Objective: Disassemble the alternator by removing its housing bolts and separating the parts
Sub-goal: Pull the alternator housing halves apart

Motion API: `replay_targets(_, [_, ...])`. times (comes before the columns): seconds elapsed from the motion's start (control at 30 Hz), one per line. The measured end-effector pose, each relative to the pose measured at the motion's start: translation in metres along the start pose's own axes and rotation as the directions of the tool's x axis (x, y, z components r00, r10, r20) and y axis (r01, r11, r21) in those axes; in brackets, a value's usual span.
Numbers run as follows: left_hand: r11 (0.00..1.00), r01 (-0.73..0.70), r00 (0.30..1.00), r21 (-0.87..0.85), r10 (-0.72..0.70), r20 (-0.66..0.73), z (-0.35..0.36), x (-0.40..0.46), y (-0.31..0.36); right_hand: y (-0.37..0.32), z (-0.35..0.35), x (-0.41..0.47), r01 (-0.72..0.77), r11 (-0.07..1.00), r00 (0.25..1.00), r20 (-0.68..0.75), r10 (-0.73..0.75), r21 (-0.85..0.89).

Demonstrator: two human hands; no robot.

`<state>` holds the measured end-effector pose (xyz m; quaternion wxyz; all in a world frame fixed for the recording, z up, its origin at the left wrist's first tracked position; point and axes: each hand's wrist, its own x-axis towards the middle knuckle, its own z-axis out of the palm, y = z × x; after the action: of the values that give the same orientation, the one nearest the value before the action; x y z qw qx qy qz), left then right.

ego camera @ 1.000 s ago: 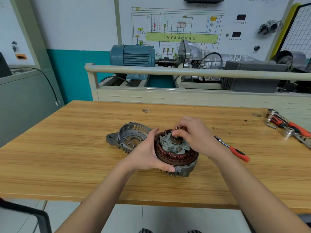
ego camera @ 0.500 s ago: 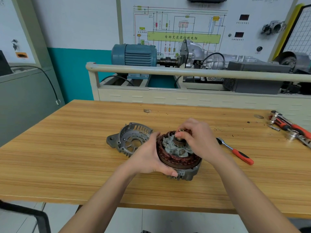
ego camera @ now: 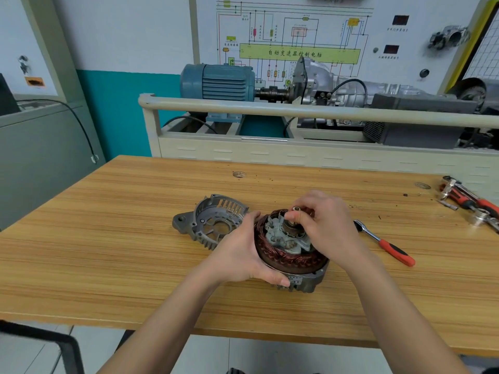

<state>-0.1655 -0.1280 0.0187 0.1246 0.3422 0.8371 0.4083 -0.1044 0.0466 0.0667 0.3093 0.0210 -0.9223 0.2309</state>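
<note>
Left hand grips the rim of the alternator; right hand pinches its central shaft. Alternator rests mid-surface, touching the removed housing cover on its left; ratchet lies to its right.

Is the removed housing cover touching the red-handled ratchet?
Apart. The head view shows the removed housing cover left of the alternator, the red-handled ratchet on its right.
</note>
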Motion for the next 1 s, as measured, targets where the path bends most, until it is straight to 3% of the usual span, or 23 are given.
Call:
replay_targets(0.27, [1.000,-0.009,1.000,-0.024,0.009,0.001,0.000,-0.001,0.001,0.006,-0.005,0.005,0.033,0.998,0.996,0.085,-0.037,0.053])
replay_targets(0.47, [0.996,-0.010,0.997,-0.092,0.017,0.076,-0.005,0.001,0.002,0.008,-0.016,0.005,-0.074,0.983,0.989,0.139,0.051,0.167])
replay_targets(0.67, [0.993,-0.007,0.997,-0.114,0.015,0.071,-0.007,0.007,0.013,0.040,-0.027,-0.027,-0.334,0.871,0.873,0.467,0.141,0.361])
replay_targets(0.73, [0.989,-0.002,0.999,-0.148,0.009,0.051,-0.005,0.009,0.012,0.047,-0.021,-0.041,-0.375,0.835,0.849,0.510,0.136,0.402])
replay_targets(1.0, [0.972,-0.010,1.000,-0.236,0.009,-0.006,-0.004,0.009,0.009,0.050,-0.006,-0.050,-0.365,0.800,0.914,0.347,0.210,0.477])
